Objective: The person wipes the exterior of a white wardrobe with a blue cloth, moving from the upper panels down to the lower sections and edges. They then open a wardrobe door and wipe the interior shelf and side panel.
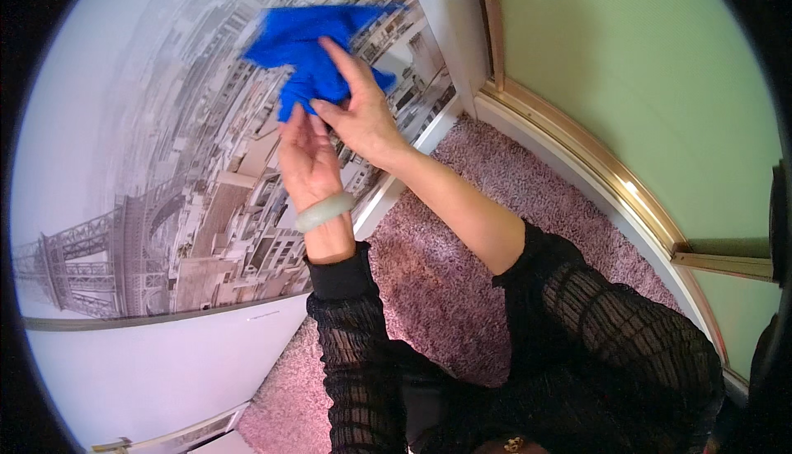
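Observation:
A bright blue cloth [309,39], crumpled and slightly blurred, is held up in front of a wall mural [229,206] of a city. My right hand [365,113] grips it from the right, with the index finger stretched over the fabric and the thumb at its lower part. Below, my left hand [312,163] pinches the cloth's bottom edge with its fingertips, palm turned up. A pale stone bangle [325,211] circles my left wrist. Whether the cloth touches the mural cannot be made out, and part of it is hidden behind my right hand.
Purple shaggy carpet [433,256] covers the floor below my arms. To the right stand pale green sliding panels [619,70] in a gold metal frame [619,178]. A white post [455,27] separates mural and panels. A white surface [167,367] lies at lower left.

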The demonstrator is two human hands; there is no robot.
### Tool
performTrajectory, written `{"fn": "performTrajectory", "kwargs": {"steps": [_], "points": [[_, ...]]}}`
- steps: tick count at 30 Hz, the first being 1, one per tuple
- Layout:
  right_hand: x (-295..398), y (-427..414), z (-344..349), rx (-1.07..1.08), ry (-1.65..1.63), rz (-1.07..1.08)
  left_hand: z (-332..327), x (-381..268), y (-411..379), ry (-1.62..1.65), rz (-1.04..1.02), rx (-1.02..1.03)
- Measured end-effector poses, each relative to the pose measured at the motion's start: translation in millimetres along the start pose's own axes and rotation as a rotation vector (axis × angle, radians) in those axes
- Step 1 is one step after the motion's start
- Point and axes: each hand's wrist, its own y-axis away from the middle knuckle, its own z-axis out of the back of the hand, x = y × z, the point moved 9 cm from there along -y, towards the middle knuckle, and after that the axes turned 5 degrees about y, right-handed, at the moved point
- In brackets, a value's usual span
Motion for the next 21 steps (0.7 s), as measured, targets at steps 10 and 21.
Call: {"fn": "performTrajectory", "kwargs": {"steps": [10,21], "points": [[-244,120,15,-0.233,-0.024,-1.225,132,127,-46,-0.172,0.171,-0.28],[9,-26,42,0.145,-0.124,0.062,-73,41,-34,-0.228,0.018,0.233]]}}
